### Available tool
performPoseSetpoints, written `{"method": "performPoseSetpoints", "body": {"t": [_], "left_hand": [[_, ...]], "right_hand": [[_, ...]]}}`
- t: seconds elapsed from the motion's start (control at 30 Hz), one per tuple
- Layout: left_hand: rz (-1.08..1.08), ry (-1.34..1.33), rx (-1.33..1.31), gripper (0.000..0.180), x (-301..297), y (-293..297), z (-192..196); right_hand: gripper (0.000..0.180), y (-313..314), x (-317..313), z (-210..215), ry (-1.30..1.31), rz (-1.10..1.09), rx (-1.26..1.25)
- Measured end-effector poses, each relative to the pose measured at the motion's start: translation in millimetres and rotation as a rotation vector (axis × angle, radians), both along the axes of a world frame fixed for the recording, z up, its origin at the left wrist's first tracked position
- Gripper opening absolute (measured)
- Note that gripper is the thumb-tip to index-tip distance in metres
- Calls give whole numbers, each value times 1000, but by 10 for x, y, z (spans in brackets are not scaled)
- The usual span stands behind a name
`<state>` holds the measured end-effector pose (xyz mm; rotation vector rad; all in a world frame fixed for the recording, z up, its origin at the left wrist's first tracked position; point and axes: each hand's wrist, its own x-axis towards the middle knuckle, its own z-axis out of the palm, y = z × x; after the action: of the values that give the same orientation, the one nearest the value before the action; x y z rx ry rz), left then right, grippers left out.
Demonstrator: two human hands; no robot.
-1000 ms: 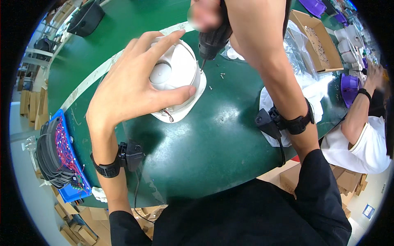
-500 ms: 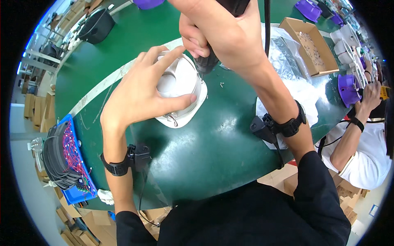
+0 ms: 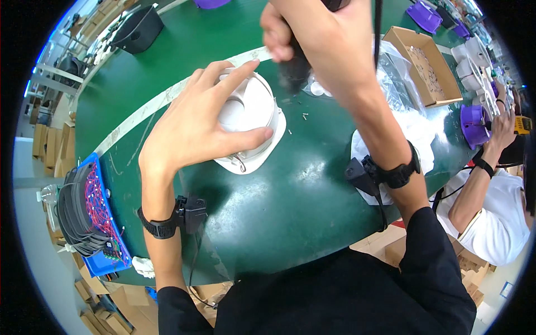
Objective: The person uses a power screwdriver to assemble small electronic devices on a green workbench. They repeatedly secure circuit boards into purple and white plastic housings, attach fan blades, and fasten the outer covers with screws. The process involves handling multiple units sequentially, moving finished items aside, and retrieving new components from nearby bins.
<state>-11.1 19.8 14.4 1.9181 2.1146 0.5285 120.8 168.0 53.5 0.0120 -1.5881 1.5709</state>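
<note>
A white round plastic housing (image 3: 254,106) with a rounded flange stands on the green table, and a short wire pokes out at its near side. My left hand (image 3: 192,125) grips the housing from the left, thumb on the near rim and fingers over the far rim. Above and to its right, my right hand (image 3: 324,42) is wrapped round a black electric screwdriver (image 3: 295,67). The tool is blurred, its tip apart from the housing. A few small screws (image 3: 305,116) lie on the table to the right of the housing.
At right, an open cardboard box (image 3: 427,70) holds many small parts, beside clear plastic bags (image 3: 393,84). A blue tray (image 3: 120,245) with red wires and grey cables sits at left. A black bin (image 3: 137,33) stands far left. A co-worker's hand (image 3: 504,128) works near a purple housing (image 3: 473,124).
My right hand has lifted the screwdriver off the housing's right edge and moved it right and away. My left hand stays on the housing.
</note>
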Motion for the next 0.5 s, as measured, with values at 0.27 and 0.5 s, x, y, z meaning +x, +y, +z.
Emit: {"method": "performPoseSetpoints", "body": {"t": [0.27,0.5], "left_hand": [[-265,-27,69,99,-167,-51,103],[100,137,-32,103,12,-157,110]], "right_hand": [[35,13,20,193,-323,-197,-55],[35,-30,104,175,-66,-24,-153]]}}
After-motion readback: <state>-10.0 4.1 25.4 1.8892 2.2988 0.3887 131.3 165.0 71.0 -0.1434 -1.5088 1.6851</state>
